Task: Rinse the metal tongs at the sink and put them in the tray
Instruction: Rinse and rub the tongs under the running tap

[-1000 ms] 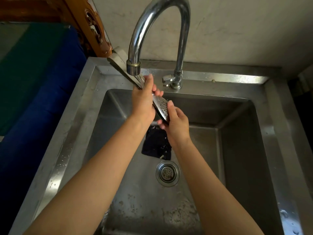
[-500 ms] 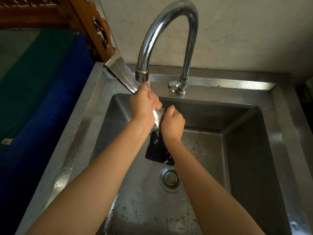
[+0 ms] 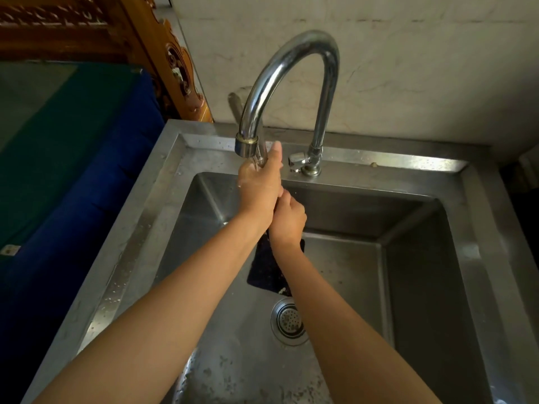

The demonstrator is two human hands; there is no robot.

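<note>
A: Start at the fingers. What are they doing?

B: The left hand (image 3: 258, 182), just above the middle of the frame, is wrapped around something directly under the spout of the tap (image 3: 291, 68), thumb pointing up, fingers curled in together. Water runs over it. The right hand (image 3: 287, 220) sits just below and to the right, touching the left, fingers folded into a loose fist.

A: And the tongs?

B: Mostly hidden. A blurred grey strip (image 3: 236, 104) rises behind the spout at upper centre, in line with the left fist; that looks like their handle end. The rest is covered by both hands, so I cannot tell what the right fingers are clamped on, though they appear to close on the lower end.

A: How do the arms lie?

B: Both forearms are bare and come up from the bottom edge, left from the lower left, right from the lower centre, meeting over the basin.

A: Any writing or labels?

B: None readable. A small pale tag (image 3: 10, 249) shows at the left edge on blue cloth (image 3: 73, 214), too small to read.

A: Containers?

B: The steel sink (image 3: 408, 287) fills the lower right. In it lies a dark flat rectangle (image 3: 267, 272) under the wrists, and the round drain strainer (image 3: 288, 320) just below that. Droplets speckle the rim.
</note>
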